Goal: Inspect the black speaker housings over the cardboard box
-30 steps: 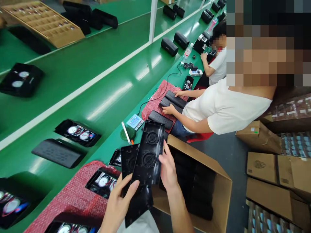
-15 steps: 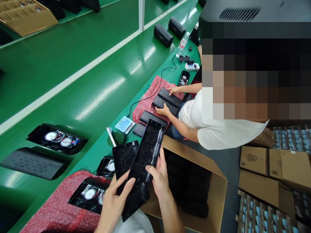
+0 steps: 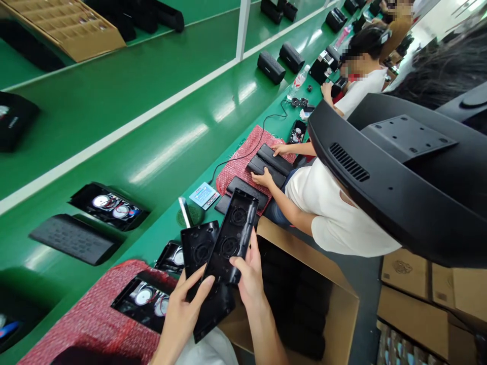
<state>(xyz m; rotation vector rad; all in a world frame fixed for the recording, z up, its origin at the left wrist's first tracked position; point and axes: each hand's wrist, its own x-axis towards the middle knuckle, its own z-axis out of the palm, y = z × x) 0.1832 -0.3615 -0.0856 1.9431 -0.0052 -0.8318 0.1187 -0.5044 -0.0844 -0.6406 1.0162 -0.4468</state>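
Note:
My right hand [image 3: 249, 276] grips the lower end of a black plastic speaker panel [image 3: 234, 235] with two round openings, held upright over a second, similar black panel [image 3: 200, 268]. My left hand [image 3: 184, 312] holds that lower panel from below, thumb and fingers wrapped on its face. Both panels hang above the edge of an open cardboard box [image 3: 344, 301] that holds more black parts. On red bubble wrap [image 3: 87, 324] below my left hand lies an open speaker housing [image 3: 146, 299] with two round drivers.
A green conveyor belt [image 3: 114, 126] carries open speaker housings [image 3: 108, 205] and a black grille [image 3: 72, 238]. A person in a white shirt [image 3: 335, 208] handles black parts on another red mat [image 3: 243, 159]. A large black casing [image 3: 399, 162] fills the right. Cardboard boxes [image 3: 429, 304] stand beyond.
The view swung up and right, and the big black casing dropped into sight on the right. My hands kept hold of the two panels, which barely shifted.

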